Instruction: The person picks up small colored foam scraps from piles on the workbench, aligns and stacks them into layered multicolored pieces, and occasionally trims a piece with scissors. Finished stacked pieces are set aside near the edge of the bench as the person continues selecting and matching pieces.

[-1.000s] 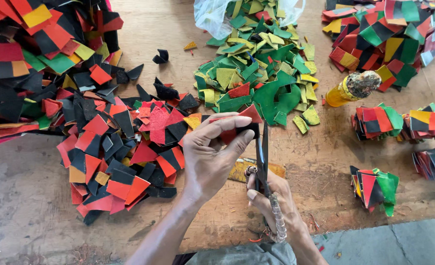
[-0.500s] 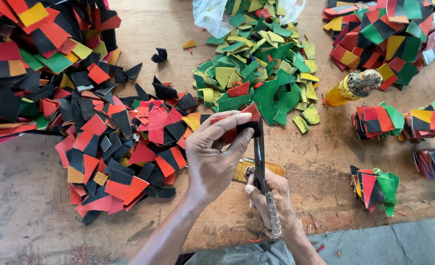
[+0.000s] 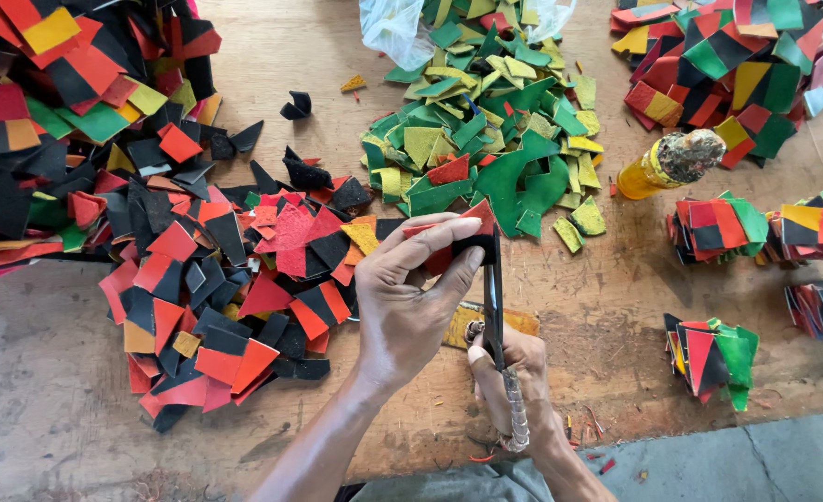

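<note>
Our left hand (image 3: 411, 297) pinches a red/black leather piece (image 3: 472, 237) above the worktop (image 3: 616, 316); right hand (image 3: 513, 372) grips scissors (image 3: 495, 297), blades at the piece, w/ red/black scraps (image 3: 216, 288) left, green pile (image 3: 486, 139) beyond.

Bare wooden table (image 3: 606, 307) right of the scissors (image 3: 495, 307); red-black scrap heap (image 3: 216, 288) crowds, seemingly, the left.
</note>
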Demonstrator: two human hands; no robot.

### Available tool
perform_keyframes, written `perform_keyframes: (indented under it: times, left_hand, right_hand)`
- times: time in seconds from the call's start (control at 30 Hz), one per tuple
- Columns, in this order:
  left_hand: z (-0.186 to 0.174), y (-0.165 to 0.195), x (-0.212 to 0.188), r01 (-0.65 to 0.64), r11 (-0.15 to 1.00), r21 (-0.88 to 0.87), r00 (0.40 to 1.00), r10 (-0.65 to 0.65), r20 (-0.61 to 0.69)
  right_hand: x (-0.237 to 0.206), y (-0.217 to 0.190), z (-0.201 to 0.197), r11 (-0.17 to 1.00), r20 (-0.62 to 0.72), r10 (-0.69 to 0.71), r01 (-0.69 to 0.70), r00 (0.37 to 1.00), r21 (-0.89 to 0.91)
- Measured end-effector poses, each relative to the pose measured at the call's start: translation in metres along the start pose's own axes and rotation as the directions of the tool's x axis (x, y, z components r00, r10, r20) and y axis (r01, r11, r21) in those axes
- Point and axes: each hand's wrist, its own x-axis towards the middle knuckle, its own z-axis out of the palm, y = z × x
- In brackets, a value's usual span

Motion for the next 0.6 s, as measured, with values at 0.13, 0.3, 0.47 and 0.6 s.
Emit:
perform_keyframes:
  times: [0.13,0.3,0.47,0.6]
  left_hand:
    - [0.0,-0.001,0.001,-0.013,1.0,0.004,1.0,0.013,0.002]
    - [-0.002,0.001,0.001,-0.015,0.998,0.056,1.0,0.016,0.0]
    - [0.001,0.004,-0.009,-0.019,0.997,0.078,0.999,0.016,0.037]
    - [0.004,0.006,-0.012,-0.002,0.997,0.081,0.999,-0.001,0.035]
  right_hand:
    - [0.0,-0.002,0.0,0.998,0.012,0.002,-0.003,1.0,0.058]
    - [0.004,-0.009,-0.002,0.998,0.025,0.064,-0.064,0.998,0.011]
    - [0.01,-0.012,-0.008,0.999,0.081,-0.034,0.032,0.996,0.034]
    - [0.009,-0.01,-0.009,0.998,0.037,-0.062,0.063,0.997,-0.012]
